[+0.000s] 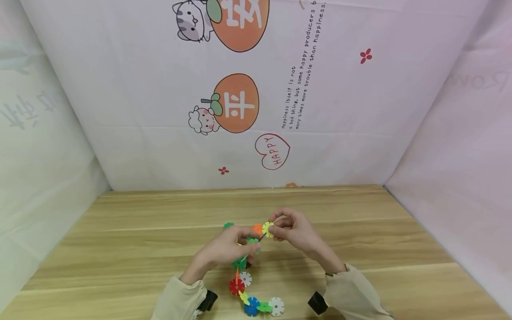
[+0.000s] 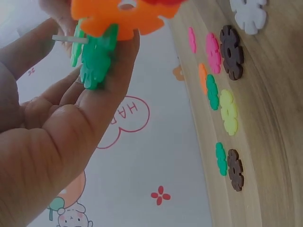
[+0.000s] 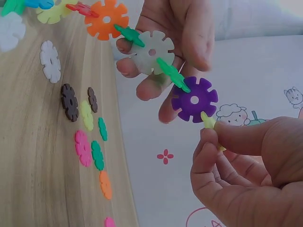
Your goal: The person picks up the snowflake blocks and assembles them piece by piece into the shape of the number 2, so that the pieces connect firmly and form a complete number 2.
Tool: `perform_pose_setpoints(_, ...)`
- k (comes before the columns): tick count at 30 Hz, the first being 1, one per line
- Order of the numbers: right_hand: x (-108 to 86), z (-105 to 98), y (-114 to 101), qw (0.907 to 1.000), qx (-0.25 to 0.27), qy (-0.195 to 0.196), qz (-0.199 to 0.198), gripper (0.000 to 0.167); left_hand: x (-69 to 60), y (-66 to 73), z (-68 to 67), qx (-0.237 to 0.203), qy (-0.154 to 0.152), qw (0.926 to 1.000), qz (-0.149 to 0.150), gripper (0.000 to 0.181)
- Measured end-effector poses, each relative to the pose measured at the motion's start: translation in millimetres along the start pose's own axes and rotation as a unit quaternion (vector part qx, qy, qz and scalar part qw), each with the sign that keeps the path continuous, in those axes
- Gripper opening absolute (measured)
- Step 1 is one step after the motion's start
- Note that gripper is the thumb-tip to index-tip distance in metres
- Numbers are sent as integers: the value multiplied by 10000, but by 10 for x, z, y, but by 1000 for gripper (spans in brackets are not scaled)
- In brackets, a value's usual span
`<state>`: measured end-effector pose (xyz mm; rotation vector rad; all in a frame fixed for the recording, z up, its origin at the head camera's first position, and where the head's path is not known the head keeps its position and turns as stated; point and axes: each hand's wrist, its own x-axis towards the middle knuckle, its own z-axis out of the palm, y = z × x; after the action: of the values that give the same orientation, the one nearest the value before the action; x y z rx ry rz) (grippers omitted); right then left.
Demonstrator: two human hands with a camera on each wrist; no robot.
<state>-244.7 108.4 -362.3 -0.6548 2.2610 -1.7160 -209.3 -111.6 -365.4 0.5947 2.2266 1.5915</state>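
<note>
Table (image 3: 42,179) below chain (image 3: 114,28): loose discs (image 3: 82,142) unlinked. Purple disc (image 3: 203,90) joined; my left fingers (image 3: 146,91) cradle chain, right fingers (image 3: 206,163) pinch yellow disc (image 3: 208,120) at chain's end.

Touching a purple disc (image 3: 194,90), a yellow disc (image 3: 208,120) and a green disc (image 3: 173,75) are showing. Behind the purple disc, a white cloth (image 3: 147,189) is bearing a red flower (image 3: 165,152); beneath that disc, a tan table (image 3: 33,156) is showing streaked grain.
</note>
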Motion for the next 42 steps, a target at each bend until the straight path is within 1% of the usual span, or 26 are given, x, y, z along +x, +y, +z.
perform_pose_setpoints(3, -4, 12, -15, 10000, -23, -43, -59, 18, 5, -4, 15, -260, -46, 9997, 11, 25)
perform_pose_setpoints(5, -7, 19, -23, 10000, -33, -42, -80, 18, 7, -7, 25, -318, -52, 9995, 46, 23)
perform_pose_setpoints(9, -10, 31, -29, 9999, -36, -15, -138, 17, 14, -12, 27, -2, 52, 9998, 211, 22)
perform_pose_setpoints(12, -6, 44, -31, 9997, -117, 33, -234, 14, 14, -9, 21, 149, 121, 9993, 313, 21)
perform_pose_setpoints(18, -11, 87, -25, 9989, -143, 268, -346, 11, 17, -1, 30, -7, 151, 9992, 374, 17)
perform_pose_setpoints(21, -13, 114, -14, 9985, -144, 325, -412, 11, 16, -1, 33, -108, 126, 9991, 393, 17)
perform_pose_setpoints(24, -9, 130, -8, 9985, -114, 310, -441, 11, 10, -5, 30, -179, 98, 9992, 349, 17)
perform_pose_setpoints(27, -11, 120, -20, 9990, -73, 268, -352, 13, 10, -5, 21, -184, 57, 9994, 282, 19)
perform_pose_setpoints(30, -14, 98, -36, 9995, -31, 202, -229, 15, 3, 6, 7, -321, 37, 9994, 105, 26)
perform_pose_setpoints(34, -18, 73, -41, 9998, -4, 78, -162, 16, -8, 19, 1, -530, 50, 9985, -142, 34)
perform_pose_setpoints(37, -20, 70, -34, 9999, 18, 1, -105, 17, -9, 17, 4, -516, 65, 9985, -187, 33)
perform_pose_setpoints(42, -14, 78, -7, 10000, -18, -36, -54, 18, -6, 11, 9, -415, 51, 9990, -160, 33)
